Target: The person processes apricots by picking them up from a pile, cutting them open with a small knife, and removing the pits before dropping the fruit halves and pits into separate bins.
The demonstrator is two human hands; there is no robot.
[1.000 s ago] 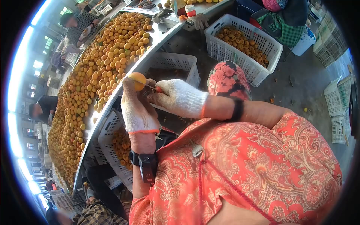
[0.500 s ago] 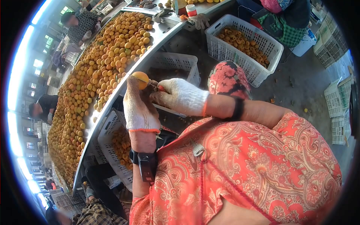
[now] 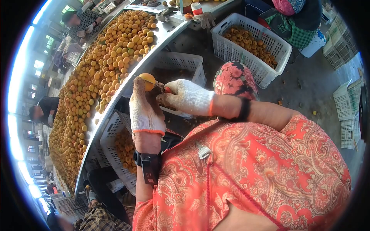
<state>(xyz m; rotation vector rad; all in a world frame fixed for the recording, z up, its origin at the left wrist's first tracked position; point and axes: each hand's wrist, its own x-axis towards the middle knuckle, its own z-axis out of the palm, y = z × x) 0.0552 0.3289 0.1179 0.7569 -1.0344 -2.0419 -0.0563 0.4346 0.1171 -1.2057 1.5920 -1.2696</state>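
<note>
The left hand (image 3: 145, 109), in a white knit glove, grips a round orange fruit (image 3: 147, 81) at its fingertips, just above the near edge of the long metal surface (image 3: 165, 32) heaped with similar fruit. The right hand (image 3: 188, 97), gloved alike, is closed around a small red-handled knife (image 3: 165, 89), whose thin blade touches the fruit. A white plastic crate (image 3: 181, 61) sits below the hands.

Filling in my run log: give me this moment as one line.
left hand: grips orange fruit | right hand: grips red-handled knife, blade at the fruit | beside: table heaped with loose fruit
</note>
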